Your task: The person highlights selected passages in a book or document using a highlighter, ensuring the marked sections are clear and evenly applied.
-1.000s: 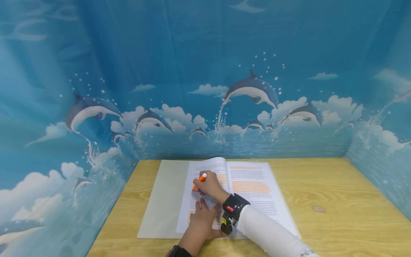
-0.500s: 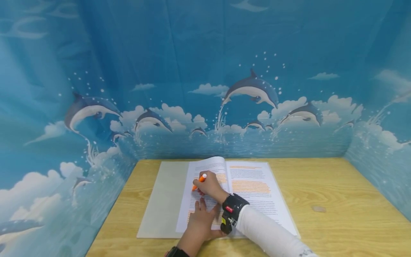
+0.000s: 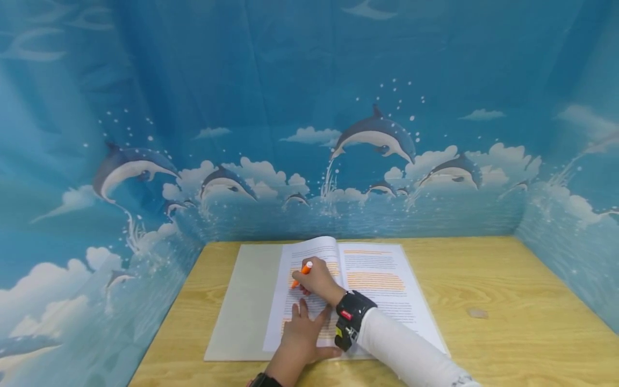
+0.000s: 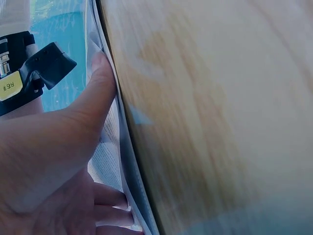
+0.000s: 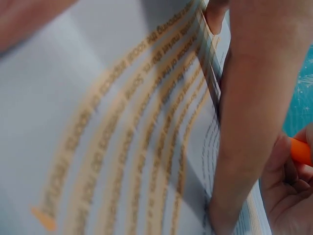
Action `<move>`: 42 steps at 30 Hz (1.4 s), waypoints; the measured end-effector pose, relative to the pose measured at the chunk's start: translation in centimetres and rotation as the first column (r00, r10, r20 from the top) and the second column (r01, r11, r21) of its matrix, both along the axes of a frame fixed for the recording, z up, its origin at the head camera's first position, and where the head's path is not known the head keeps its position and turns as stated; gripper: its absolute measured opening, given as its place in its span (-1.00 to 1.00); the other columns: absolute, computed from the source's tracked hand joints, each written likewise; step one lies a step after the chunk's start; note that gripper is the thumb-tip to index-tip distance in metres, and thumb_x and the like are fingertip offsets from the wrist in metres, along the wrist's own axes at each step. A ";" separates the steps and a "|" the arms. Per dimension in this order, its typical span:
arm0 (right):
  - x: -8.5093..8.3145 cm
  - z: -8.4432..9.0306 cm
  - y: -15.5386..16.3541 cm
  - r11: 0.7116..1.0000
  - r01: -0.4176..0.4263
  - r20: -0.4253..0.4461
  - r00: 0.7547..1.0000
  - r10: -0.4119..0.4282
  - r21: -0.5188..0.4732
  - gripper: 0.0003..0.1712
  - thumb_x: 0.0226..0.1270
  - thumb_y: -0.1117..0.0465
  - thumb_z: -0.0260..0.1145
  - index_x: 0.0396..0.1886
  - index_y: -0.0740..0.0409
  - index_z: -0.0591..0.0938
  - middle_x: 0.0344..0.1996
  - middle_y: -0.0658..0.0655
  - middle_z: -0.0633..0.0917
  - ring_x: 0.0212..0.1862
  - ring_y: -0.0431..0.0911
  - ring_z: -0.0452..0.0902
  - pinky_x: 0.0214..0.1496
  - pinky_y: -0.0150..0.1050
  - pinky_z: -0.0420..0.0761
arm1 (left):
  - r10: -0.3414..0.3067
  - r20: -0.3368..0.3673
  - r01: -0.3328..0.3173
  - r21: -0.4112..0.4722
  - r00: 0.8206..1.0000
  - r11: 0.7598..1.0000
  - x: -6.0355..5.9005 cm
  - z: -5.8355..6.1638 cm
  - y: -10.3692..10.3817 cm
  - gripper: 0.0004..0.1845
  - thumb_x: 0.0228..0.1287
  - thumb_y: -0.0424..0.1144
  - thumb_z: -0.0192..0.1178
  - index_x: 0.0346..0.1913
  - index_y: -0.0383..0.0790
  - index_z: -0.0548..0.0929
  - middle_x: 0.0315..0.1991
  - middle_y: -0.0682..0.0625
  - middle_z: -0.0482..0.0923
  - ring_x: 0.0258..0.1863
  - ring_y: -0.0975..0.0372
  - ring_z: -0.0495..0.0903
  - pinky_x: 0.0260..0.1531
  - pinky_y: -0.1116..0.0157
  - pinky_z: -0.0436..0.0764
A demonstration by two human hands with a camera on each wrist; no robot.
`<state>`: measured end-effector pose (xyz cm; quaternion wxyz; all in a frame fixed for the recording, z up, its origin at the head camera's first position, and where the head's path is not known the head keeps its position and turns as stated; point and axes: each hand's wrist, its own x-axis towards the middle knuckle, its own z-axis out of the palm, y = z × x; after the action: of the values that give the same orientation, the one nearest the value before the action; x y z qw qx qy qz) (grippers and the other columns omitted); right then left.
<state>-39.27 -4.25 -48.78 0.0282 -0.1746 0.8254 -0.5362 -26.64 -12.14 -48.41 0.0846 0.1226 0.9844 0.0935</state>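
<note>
An open book [image 3: 382,269] lies on the wooden table [image 3: 508,290], with orange-marked lines on both pages. My right hand [image 3: 316,279] grips an orange highlighter [image 3: 303,270] whose tip rests on the left page. My left hand [image 3: 299,336] lies just below it, fingers pressing the left page flat. In the left wrist view its thumb [image 4: 93,98] pushes on the page edge [image 4: 105,161] beside the table [image 4: 220,122]. The right wrist view shows the marked lines [image 5: 122,147] up close and the highlighter [image 5: 301,151] at the right edge.
The book's grey cover [image 3: 242,306] spreads out to the left. A small pale spot [image 3: 477,313] sits on the table to the right. A blue dolphin-print backdrop [image 3: 309,134] walls in the table at the back and both sides.
Both hands stay nearly where they were. The head view has shifted slightly.
</note>
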 end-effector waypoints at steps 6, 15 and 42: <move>0.1 0.3 0.3 1.000 0.014 0.034 0.999 -0.015 0.019 -0.60 0.30 0.34 0.35 -0.67 0.08 0.38 -0.77 0.15 0.61 -0.78 -0.25 0.45 -0.70 -0.41 0.52 | 0.004 0.001 -0.004 0.005 1.000 1.000 0.1 0.0 0.0 -0.01 -0.04 0.40 0.42 0.48 0.11 0.42 0.42 -0.58 0.21 0.39 -0.43 0.24 0.09 -0.28 0.56; 0.2 0.7 0.8 1.000 0.022 0.048 0.999 -0.023 0.017 -0.58 0.27 0.35 0.35 -0.68 0.08 0.36 -0.77 0.19 0.62 -0.78 -0.23 0.47 -0.71 -0.38 0.55 | 0.006 0.002 -0.006 0.023 1.000 1.000 0.0 -0.3 0.0 -0.01 -0.02 0.39 0.42 0.50 0.16 0.37 0.42 -0.58 0.19 0.39 -0.45 0.22 0.10 -0.30 0.54; 0.3 0.4 2.7 0.994 0.051 -0.040 0.998 -0.048 0.093 -0.59 0.20 0.38 0.33 -0.67 0.02 0.32 -0.87 -0.09 0.47 -0.80 -0.30 0.38 -0.75 -0.44 0.38 | 0.019 0.024 -0.019 -0.016 1.000 1.000 0.1 0.2 0.1 0.02 -0.02 0.41 0.40 0.52 0.20 0.31 0.43 -0.54 0.21 0.41 -0.39 0.24 0.14 -0.31 0.51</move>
<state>-38.93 -1.58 -48.35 0.0073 -0.1627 0.8541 -0.4939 -26.57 -12.00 -48.17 0.0965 0.1114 0.9852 0.0878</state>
